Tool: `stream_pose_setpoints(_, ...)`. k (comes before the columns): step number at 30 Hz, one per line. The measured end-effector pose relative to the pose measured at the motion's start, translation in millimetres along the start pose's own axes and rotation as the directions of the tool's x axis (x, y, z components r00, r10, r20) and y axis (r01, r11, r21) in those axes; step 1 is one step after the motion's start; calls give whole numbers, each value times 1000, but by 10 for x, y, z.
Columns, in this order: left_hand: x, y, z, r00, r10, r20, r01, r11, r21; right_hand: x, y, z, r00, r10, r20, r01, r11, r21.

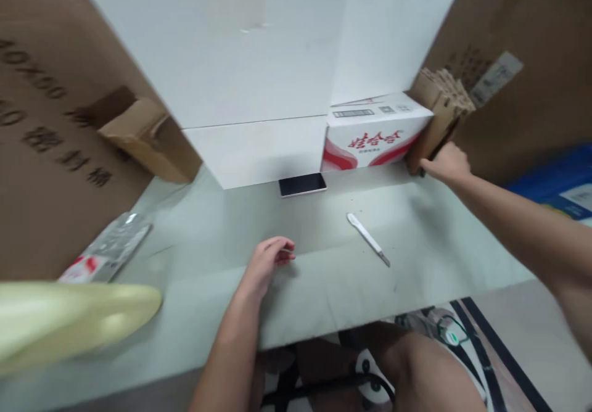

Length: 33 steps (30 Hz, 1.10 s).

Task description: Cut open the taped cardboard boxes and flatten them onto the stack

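My left hand [272,254] rests on the pale table in the middle, its fingers loosely curled and nothing visible in them. To the right, my right hand [446,161] reaches to the lower end of a stack of flattened cardboard boxes [437,100]. Its thumb lies against the stack's front and the other fingers are partly hidden; it seems to grip the cardboard. A white utility knife [368,239] with its blade end toward me lies between my hands. Beyond my left hand, a dark-screened phone [303,185] lies flat against the white panel.
A white and red carton [377,134] stands beside the cardboard stack. Large brown cardboard walls [50,122] flank the table, with a white panel [259,60] at the back. At left are a small opened box [152,137], a clear plastic package [113,245] and a pale yellow object [83,319].
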<state>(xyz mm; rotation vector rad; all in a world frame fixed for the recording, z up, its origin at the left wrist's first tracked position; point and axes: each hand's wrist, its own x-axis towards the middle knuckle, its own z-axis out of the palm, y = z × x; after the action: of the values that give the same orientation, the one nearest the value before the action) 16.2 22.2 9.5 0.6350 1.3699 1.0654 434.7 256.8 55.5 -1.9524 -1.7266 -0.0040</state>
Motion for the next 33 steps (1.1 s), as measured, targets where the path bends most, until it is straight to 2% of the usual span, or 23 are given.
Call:
stream_pose_setpoints(1, -48, 12, -28, 1000, 26, -6, -26, 1000, -14, -96, -169, -99, 999, 38, 5, -37, 995, -90)
stream_pose_setpoints(2, -96, 22, -66, 999, 39, -7, -40, 999, -34, -197, -355, -177, 999, -17, 40, 22, 990, -141)
stream_pose_setpoints(4, -192, 38, -165, 998, 65, 12, -64, 995, -74, -420, -785, -260, 963, -237, 130, 254, 958, -133)
stream_pose_setpoints(5, -239, 44, -224, 997, 71, 8, -70, 993, -94, -545, -1032, -261, 917, -363, 167, 381, 921, -86)
stream_pose_setpoints(7, -328, 51, -352, 997, 83, -4, -83, 988, -133, -828, -1591, -182, 780, -587, 218, 590, 805, 56)
stream_pose_setpoints(10, -436, 65, -539, 995, 100, -28, -104, 978, -180, -1282, -2546, 112, 532, -806, 259, 760, 590, 274)
stream_pose_setpoints(12, -483, 81, -645, 992, 117, -46, -124, 970, -209, -1539, -3218, 379, 410, -866, 287, 775, 497, 391)
stream_pose_setpoints(13, -498, 91, -691, 991, 124, -56, -134, 965, -224, -1638, -3554, 518, 371, -879, 299, 766, 472, 436)
stream_pose_setpoints(14, -508, 102, -732, 990, 128, -65, -140, 960, -242, -1712, -3884, 655, 351, -885, 305, 759, 460, 461)
stream_pose_setpoints(15, -515, 113, -768, 989, 127, -74, -142, 955, -260, -1762, -4205, 786, 344, -887, 308, 755, 456, 471)
stream_pose_setpoints(16, -518, 125, -801, 989, 123, -82, -141, 950, -278, -1785, -4512, 910, 357, -882, 306, 752, 466, 466)
stream_pose_setpoints(19, -523, 160, -880, 991, 103, -86, -125, 943, -309, -1726, -5296, 1230, 451, -844, 291, 726, 536, 430)
stream_pose_setpoints(21, -525, 185, -921, 993, 91, -73, -109, 942, -317, -1625, -5661, 1394, 515, -809, 285, 700, 588, 405)
stream_pose_setpoints(23, -522, 207, -955, 995, 79, -58, -94, 941, -326, -1530, -5881, 1511, 560, -756, 337, 671, 653, 350)
stream_pose_setpoints(26, -505, 218, -989, 994, 90, -69, -107, 940, -324, -1477, -5957, 1586, 571, -696, 435, 652, 707, 275)
stream_pose_setpoints(29, -494, 199, -1007, 972, 172, -160, -210, 942, -261, -1561, -5775, 1535, 563, -722, 402, 669, 684, 292)
stream_pose_setpoints(31, -507, 179, -1017, 917, 278, -287, -331, 930, -157, -1666, -5531, 1427, 551, -765, 335, 689, 643, 335)
stream_pose_setpoints(33, -536, 154, -1024, 812, 401, -424, -451, 892, -20, -1781, -5193, 1257, 543, -797, 263, 699, 603, 385)
